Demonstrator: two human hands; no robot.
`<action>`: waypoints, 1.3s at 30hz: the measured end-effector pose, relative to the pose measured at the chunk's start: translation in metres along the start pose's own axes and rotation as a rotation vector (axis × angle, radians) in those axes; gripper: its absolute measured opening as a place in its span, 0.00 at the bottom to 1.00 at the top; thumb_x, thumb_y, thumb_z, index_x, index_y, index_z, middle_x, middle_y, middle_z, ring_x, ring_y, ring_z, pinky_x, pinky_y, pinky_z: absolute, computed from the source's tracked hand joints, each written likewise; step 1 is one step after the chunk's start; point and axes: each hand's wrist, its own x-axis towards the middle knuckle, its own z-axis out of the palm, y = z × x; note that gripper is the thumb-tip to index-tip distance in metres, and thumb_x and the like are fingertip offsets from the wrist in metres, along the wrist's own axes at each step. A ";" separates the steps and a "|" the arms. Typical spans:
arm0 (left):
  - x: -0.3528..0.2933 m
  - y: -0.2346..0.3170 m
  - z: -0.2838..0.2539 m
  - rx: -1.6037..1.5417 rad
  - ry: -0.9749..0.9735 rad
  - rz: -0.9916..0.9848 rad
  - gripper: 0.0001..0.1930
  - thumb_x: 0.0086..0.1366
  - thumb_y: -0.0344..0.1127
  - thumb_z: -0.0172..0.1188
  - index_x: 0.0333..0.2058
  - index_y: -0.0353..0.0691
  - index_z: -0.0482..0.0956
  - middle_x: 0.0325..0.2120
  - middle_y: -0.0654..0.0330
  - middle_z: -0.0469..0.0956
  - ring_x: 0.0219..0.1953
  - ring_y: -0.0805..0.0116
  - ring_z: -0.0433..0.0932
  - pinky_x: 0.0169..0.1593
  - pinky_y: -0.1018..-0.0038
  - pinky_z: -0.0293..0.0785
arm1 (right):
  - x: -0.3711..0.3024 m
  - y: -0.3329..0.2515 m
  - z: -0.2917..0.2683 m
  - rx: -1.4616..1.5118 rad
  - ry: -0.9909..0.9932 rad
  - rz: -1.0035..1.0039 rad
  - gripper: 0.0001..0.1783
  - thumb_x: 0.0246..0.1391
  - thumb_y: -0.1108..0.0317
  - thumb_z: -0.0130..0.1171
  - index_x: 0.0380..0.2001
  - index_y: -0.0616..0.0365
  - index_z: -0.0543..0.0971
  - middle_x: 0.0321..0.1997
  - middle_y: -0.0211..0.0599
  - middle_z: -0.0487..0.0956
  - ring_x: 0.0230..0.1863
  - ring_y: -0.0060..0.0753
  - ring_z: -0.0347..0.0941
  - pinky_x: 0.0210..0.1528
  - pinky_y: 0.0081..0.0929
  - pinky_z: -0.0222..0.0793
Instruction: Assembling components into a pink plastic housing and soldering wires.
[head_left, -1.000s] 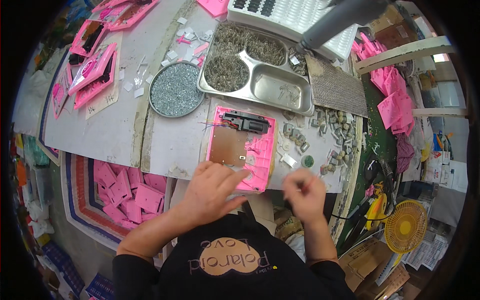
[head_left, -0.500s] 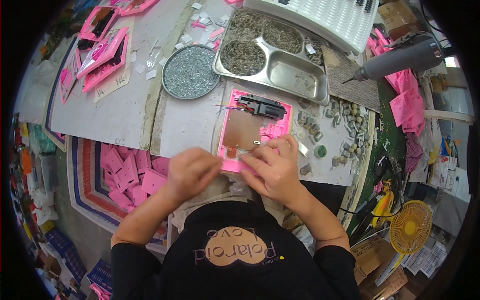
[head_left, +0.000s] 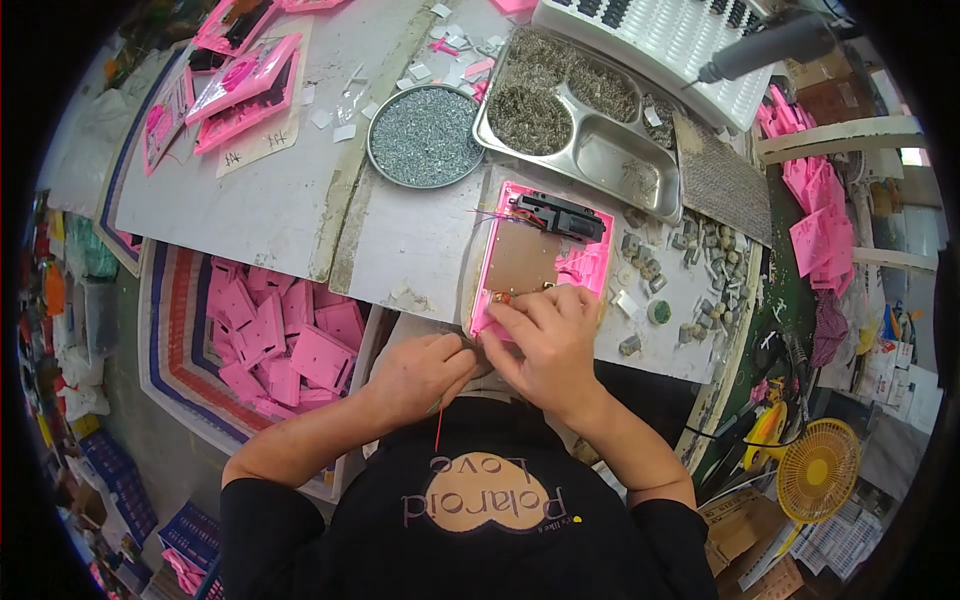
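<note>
A pink plastic case lies face up at the table's front edge, with a brown circuit board inside and a black module at its far end. Thin coloured wires stick out on its left. My right hand grips the near end of the case, thumb and fingers bent over it. At the case's near left corner my left hand is closed in a pinch. A thin red wire hangs down from it; what sits between its fingertips is hidden.
Behind the case stand a round tray of small screws and a steel compartment tray. A grey electric screwdriver hangs at the upper right. Small metal blocks lie right; a bin of pink panels stands left.
My left hand has come down to the case's near corner and closed, with the red wire now hanging from it. The screwdriver has swung away, and the whole view has shifted slightly.
</note>
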 end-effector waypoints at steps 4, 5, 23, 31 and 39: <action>0.002 -0.004 0.000 -0.014 0.012 0.005 0.07 0.59 0.33 0.66 0.32 0.41 0.76 0.30 0.58 0.74 0.31 0.56 0.79 0.33 0.63 0.75 | 0.005 0.006 -0.009 -0.069 -0.020 -0.006 0.15 0.47 0.59 0.71 0.39 0.51 0.85 0.37 0.29 0.78 0.42 0.38 0.69 0.54 0.45 0.57; 0.001 -0.003 0.000 -0.011 0.012 0.001 0.07 0.59 0.33 0.66 0.32 0.41 0.76 0.29 0.58 0.74 0.31 0.56 0.79 0.34 0.62 0.75 | 0.004 0.006 -0.010 -0.080 -0.032 -0.010 0.16 0.47 0.59 0.71 0.40 0.51 0.85 0.38 0.29 0.79 0.43 0.38 0.69 0.55 0.45 0.57; -0.014 -0.015 0.016 -0.027 0.104 -0.020 0.07 0.59 0.33 0.65 0.33 0.41 0.76 0.28 0.58 0.73 0.29 0.55 0.77 0.33 0.62 0.73 | -0.003 -0.008 -0.003 -0.008 -0.071 -0.116 0.17 0.48 0.60 0.70 0.41 0.53 0.83 0.37 0.31 0.76 0.43 0.38 0.69 0.52 0.44 0.59; 0.013 -0.026 -0.063 -0.445 -0.252 -0.097 0.15 0.54 0.32 0.72 0.40 0.39 0.80 0.29 0.57 0.77 0.29 0.58 0.78 0.34 0.64 0.75 | -0.008 -0.007 0.022 -0.111 -0.049 -0.007 0.11 0.46 0.62 0.68 0.29 0.53 0.77 0.35 0.36 0.75 0.41 0.40 0.70 0.47 0.44 0.61; 0.052 -0.024 -0.028 -0.213 0.019 0.039 0.11 0.50 0.29 0.74 0.32 0.41 0.82 0.26 0.57 0.76 0.26 0.58 0.76 0.31 0.65 0.72 | -0.014 0.033 -0.053 0.039 0.028 -0.008 0.17 0.48 0.57 0.70 0.37 0.54 0.82 0.37 0.35 0.80 0.42 0.37 0.74 0.50 0.39 0.63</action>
